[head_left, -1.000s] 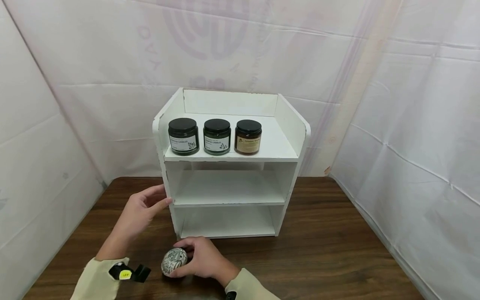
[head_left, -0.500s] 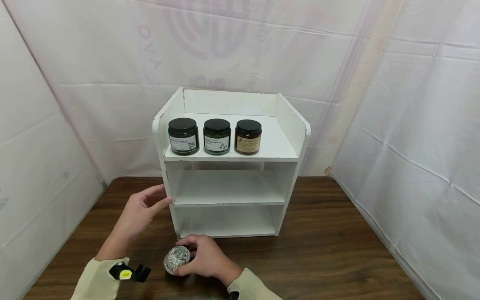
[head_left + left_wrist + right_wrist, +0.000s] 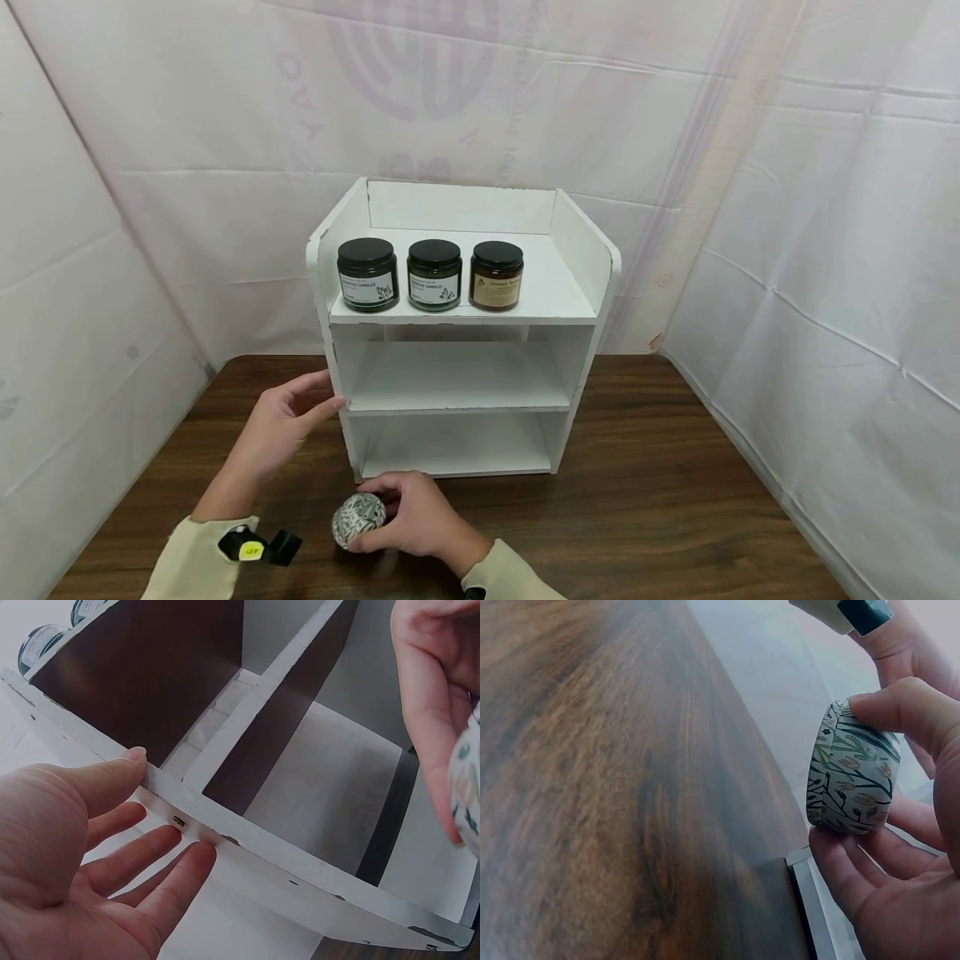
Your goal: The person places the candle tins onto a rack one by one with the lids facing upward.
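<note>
In the head view my right hand [image 3: 420, 517] holds a small round tin [image 3: 358, 522] with a dark-and-white floral pattern, just in front of the white shelf unit [image 3: 461, 319]. In the right wrist view the tin [image 3: 855, 772] is tilted on its side, with the thumb on one edge and fingers on the opposite one. My left hand [image 3: 281, 425] touches the shelf's left side panel. Seen from the left wrist, the thumb of the left hand [image 3: 97, 847] rests on the panel's front edge, and its loosely extended fingers lie against the outer face.
On the top shelf stand two dark green candle jars [image 3: 367, 275] [image 3: 434, 275] and an amber jar [image 3: 496, 276], all with black lids, in a row near the front. Two lower shelves [image 3: 457, 375] lie beneath. A dark wooden table [image 3: 675, 500] carries the unit, and white sheets [image 3: 225, 125] surround it.
My right hand has shifted slightly to the right with the tin, whose patterned top has turned a little. The left hand stays on the side panel.
</note>
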A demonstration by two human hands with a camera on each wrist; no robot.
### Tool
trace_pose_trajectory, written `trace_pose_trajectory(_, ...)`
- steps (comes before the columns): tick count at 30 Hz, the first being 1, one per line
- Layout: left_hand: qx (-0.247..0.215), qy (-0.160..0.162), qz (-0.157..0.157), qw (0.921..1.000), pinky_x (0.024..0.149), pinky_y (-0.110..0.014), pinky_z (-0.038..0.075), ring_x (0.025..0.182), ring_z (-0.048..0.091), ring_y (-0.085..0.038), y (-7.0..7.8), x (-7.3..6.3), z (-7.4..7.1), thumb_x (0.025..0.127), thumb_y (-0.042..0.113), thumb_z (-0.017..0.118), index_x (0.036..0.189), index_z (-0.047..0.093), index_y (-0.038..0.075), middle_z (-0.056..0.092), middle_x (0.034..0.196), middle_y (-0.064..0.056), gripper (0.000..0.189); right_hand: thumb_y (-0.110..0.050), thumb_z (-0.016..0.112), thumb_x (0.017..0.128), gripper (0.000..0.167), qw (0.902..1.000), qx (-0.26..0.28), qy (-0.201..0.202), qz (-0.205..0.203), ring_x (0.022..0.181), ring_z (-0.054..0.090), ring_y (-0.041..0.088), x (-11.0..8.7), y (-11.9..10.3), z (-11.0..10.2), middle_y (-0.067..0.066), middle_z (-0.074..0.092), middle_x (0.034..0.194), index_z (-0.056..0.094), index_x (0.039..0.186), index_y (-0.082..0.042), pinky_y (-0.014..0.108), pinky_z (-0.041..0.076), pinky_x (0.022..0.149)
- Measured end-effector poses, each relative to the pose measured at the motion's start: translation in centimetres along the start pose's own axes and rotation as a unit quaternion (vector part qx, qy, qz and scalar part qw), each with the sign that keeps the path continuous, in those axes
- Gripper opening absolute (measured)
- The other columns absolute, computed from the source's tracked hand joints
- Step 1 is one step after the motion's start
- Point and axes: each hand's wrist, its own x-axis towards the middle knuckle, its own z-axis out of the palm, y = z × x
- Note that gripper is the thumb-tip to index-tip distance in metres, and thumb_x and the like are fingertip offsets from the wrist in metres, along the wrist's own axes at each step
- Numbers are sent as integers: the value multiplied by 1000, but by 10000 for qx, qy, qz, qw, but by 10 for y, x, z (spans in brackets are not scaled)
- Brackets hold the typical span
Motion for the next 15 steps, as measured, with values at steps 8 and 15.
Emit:
trace_pose_trajectory(8,52,15,59,10000,83,-23,54,117,65,-25,1,1,0,100,39,67,148,55,14,65,139,-15,55,-12,91,75,48,9998,115,-61,-125,84,66,-5,-5,-4,-5,-15,71,106,74,120,-11,16,55,77)
trace_pose_trajectory(15,10,52,66,10000,81,-21,54,104,62,4,-1,1,1,100,38,68,147,56,12,67,135,-16,55,-10,90,75,47,9995,282,-103,-117,86,67,-4,-7,-6,-7,-15,69,106,73,119,-11,16,55,78)
